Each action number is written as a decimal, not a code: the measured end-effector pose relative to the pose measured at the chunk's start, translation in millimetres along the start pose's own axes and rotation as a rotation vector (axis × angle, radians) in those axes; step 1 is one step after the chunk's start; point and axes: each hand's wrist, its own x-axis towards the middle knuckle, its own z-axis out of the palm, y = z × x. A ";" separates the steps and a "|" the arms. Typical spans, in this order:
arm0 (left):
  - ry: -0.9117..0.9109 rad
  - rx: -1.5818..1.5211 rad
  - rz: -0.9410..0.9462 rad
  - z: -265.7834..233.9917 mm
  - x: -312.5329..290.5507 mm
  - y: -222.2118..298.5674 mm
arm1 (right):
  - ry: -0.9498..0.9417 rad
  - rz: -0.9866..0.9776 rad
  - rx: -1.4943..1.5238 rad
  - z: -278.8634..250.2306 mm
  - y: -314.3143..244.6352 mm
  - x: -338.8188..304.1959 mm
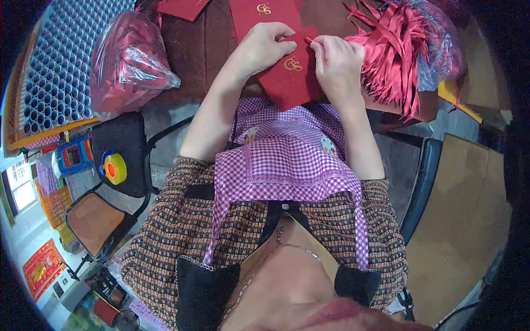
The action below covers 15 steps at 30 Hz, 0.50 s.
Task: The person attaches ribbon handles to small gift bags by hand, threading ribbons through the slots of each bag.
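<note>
Person closest, red gold-print pc btwn L grip & R grip

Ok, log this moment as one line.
left hand: touching flat red gold-marked packet; right hand: pinching small red strip; right: red ribbon bundle; left: clear plastic bag, red contents

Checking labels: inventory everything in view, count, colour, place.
table: 1, brown, top
gold-marked piece: 1, red, table's near edge
other pieces: 2+, red, top edge
ribbons: many, red, table right
plastic bag: 1, clear, table left
plastic film: 1, clear, table right
tubes: many, bluish, upper left
chair: 1, black and brown, left
roundish object: 1, yellow-orange, chair back
cardboard: count unclear, brown, right
apron: 1, purple-white check, centre
top: 1, patterned, lower centre
background clutter: uncounted, mixed, left
left hand: 1, bare, piece's left
right hand: 1, bare, piece's right
</note>
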 end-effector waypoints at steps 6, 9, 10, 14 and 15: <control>0.061 0.072 0.101 0.9 -2.9 1.7 | -0.039 -0.045 -0.056 -2.3 -2.0 -2.3; 0.051 0.104 0.128 0.4 -6.1 7.0 | -0.038 -0.059 -0.048 -1.5 -2.3 -2.8; 0.041 0.109 0.124 -0.5 -7.4 10.3 | -0.030 -0.060 -0.036 -1.4 -2.3 -3.0; 0.051 0.064 0.140 1.9 -10.5 8.6 | -0.039 -0.041 0.017 -3.0 -3.4 -2.5; 0.050 0.062 0.141 2.1 -10.8 8.2 | -0.041 -0.039 0.027 -3.1 -3.7 -2.3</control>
